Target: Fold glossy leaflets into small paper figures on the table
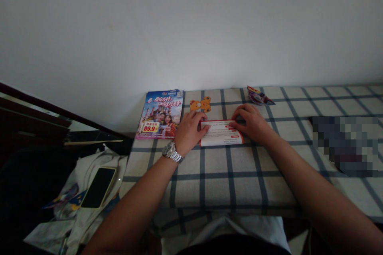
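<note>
A small white leaflet with red print (220, 133) lies flat on the checked tablecloth (227, 175). My left hand (190, 131) rests on its left edge, fingers curled and pressing down. My right hand (253, 122) presses its right edge, fingers bent onto the paper. A metal watch (172, 152) sits on my left wrist. Just beyond the leaflet lies an orange bear cut-out (200, 104).
A colourful flyer marked 89.9 (160, 114) lies at the table's left edge. A folded paper shape (257, 95) sits by the wall. A blurred dark object (347, 143) is at right. A phone (98, 187) lies on white cloth left of the table.
</note>
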Motion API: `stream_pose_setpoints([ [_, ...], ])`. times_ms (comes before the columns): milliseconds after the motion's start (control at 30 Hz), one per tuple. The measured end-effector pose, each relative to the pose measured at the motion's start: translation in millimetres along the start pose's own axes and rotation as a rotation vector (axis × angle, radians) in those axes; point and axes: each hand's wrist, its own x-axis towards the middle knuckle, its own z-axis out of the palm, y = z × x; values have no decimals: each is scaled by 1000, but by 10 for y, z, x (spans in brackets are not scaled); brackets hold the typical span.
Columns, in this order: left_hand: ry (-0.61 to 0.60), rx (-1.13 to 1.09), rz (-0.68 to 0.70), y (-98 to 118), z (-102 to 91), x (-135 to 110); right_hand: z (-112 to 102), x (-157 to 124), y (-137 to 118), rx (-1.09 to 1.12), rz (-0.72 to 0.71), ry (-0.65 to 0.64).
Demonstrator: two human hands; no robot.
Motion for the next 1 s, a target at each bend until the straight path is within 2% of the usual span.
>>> stream_pose_setpoints([
  [1000,-23,21,17,-7,14,8,5,1,13,24,6,2],
])
